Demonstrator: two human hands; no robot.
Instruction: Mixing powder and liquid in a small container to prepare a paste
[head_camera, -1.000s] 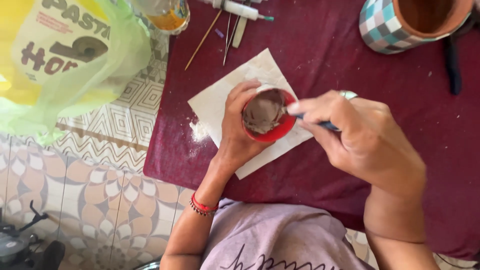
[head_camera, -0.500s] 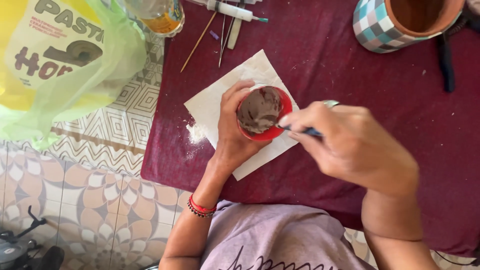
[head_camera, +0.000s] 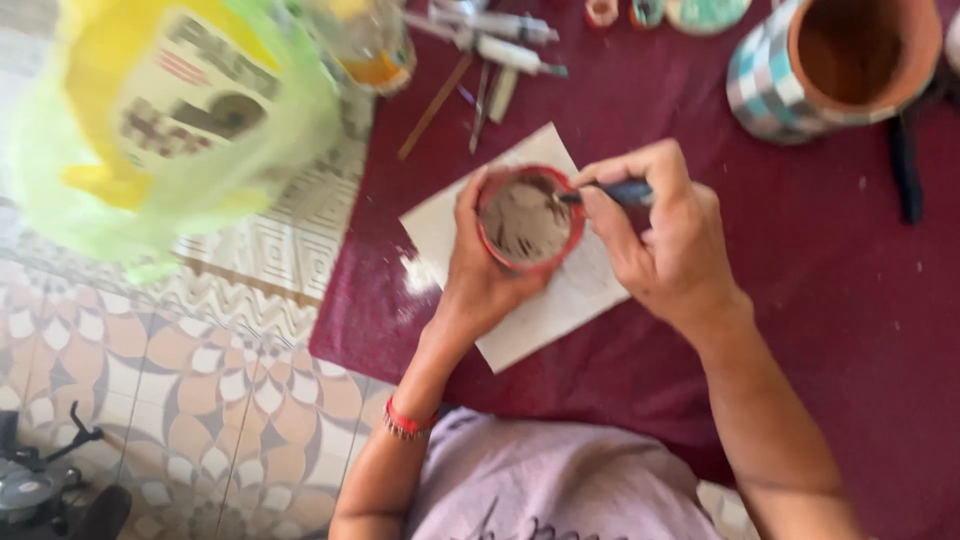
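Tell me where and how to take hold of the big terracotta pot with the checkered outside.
Grip the terracotta pot by its outer wall just under the rim, hands coming from its two sides. It stands with its wide mouth open towards the camera, so the wall is free all round. Its checkered paint may be fresh, so a hold with fingers inside the bare rim could be safer.

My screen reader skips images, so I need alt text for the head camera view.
A left hand holds a small red cup of grey paste while the right hand dips a dark-handled tool into it, above white paper on a maroon cloth. A checkered clay pot stands nearby.
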